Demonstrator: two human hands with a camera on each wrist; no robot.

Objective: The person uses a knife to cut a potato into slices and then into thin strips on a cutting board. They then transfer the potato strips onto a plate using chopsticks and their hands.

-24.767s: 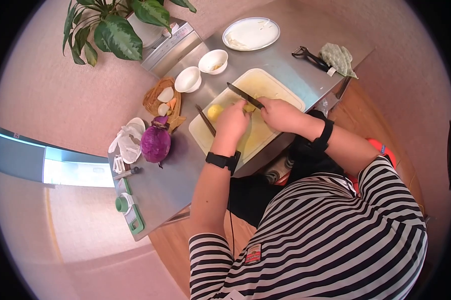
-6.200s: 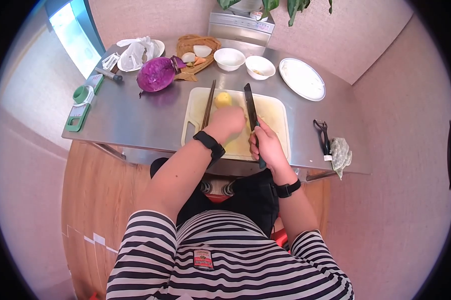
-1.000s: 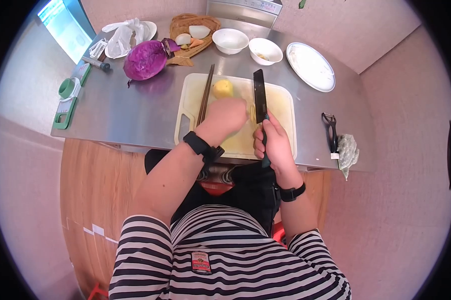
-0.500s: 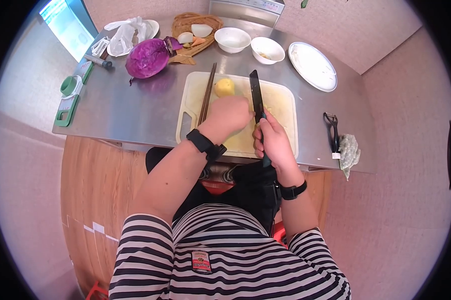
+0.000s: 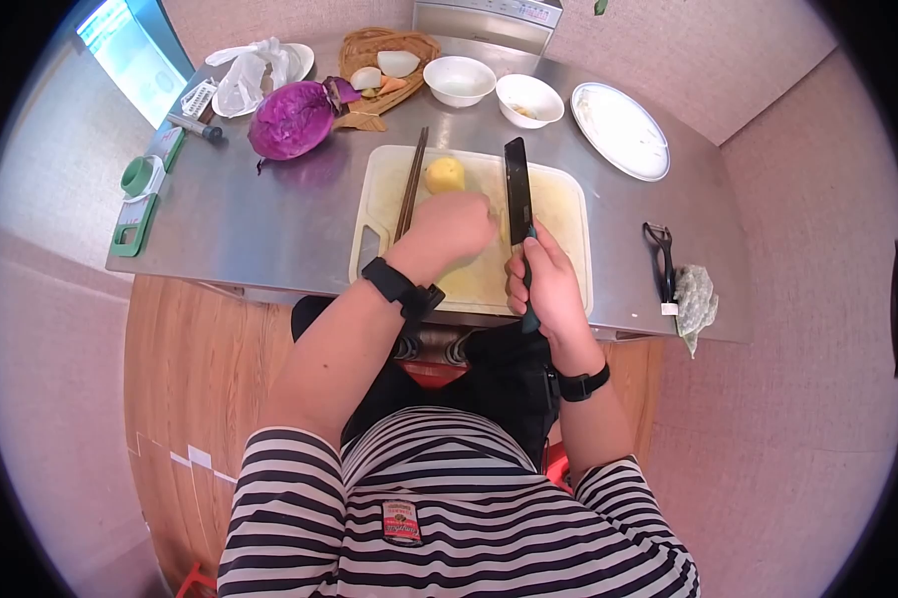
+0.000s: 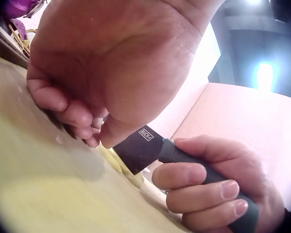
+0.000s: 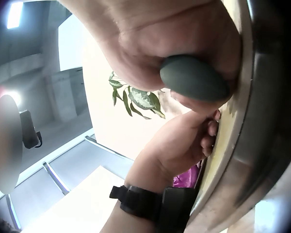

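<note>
The right hand (image 5: pixel 553 289) grips the dark handle of a black-bladed knife (image 5: pixel 517 189) above the right half of the cutting board (image 5: pixel 568 239). Curled fingers of the left hand (image 5: pixel 449 231) press down on the board just left of the blade. In the left wrist view, the left hand (image 6: pixel 111 68) pinches thin yellow pieces (image 6: pixel 112 159) at its fingertips, right against the knife blade (image 6: pixel 138 150); most of them are hidden. A round yellow item (image 5: pixel 445 175) lies beyond the left hand, with dark chopsticks (image 5: pixel 412 184) to its left.
Purple cabbage (image 5: pixel 293 121), a basket (image 5: pixel 359 47) with vegetable pieces, two white bowls (image 5: pixel 460 82) and an oval plate (image 5: pixel 620 132) stand behind the board. A green slicer (image 5: pixel 135 207) lies far left; a black peeler (image 5: pixel 662 261) and a patterned cloth (image 5: pixel 696 299) lie right.
Over the last half second the blade has shifted slightly right and stands straighter, and the left hand has moved slightly left. Compared with the earliest frame, the head view has turned.
</note>
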